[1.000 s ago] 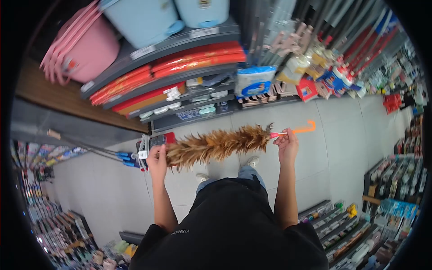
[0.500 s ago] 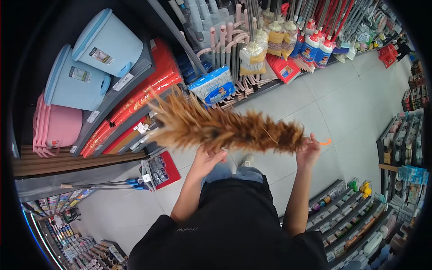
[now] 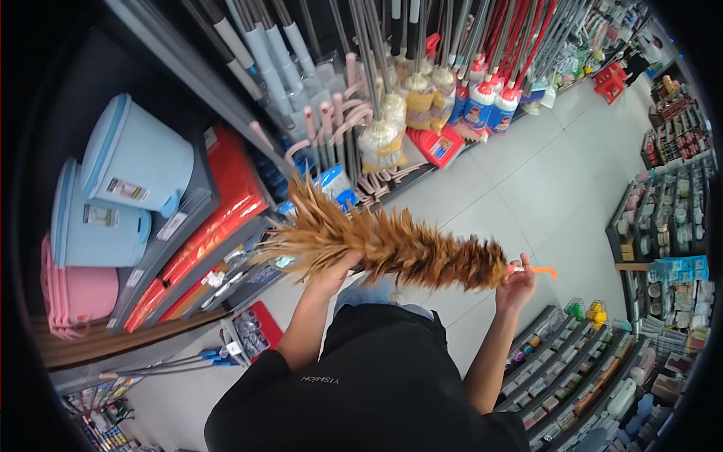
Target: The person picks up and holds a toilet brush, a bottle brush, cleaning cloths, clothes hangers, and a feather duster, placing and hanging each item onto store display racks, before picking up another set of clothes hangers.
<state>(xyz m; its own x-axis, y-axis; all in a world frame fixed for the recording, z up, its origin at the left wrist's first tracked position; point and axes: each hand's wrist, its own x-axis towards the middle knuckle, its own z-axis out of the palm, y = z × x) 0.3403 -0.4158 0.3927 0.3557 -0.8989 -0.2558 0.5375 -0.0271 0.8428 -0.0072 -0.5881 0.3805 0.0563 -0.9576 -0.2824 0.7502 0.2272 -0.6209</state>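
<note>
A brown feather duster (image 3: 422, 248) lies across the front of my body, its bushy end at the left and its orange hooked handle (image 3: 544, 271) at the right. My right hand (image 3: 517, 285) pinches the handle close to the feathers, by a pink collar. Under the left part of the feathers is my left hand (image 3: 337, 273), touching them from below; its fingertips are partly hidden by the feathers, so whether they grip the duster is unclear.
Light blue bins (image 3: 143, 162) and a pink basket (image 3: 83, 294) fill shelves at the left. Mops in bags (image 3: 380, 143) and long poles stand along the top. Racks of small goods (image 3: 666, 218) line the right. Far off at the upper right is a person (image 3: 642, 59).
The view has turned towards the mops and right-hand aisle. My left hand has moved from the duster's left end to beneath its feathers, and the bushy end now points up-left.
</note>
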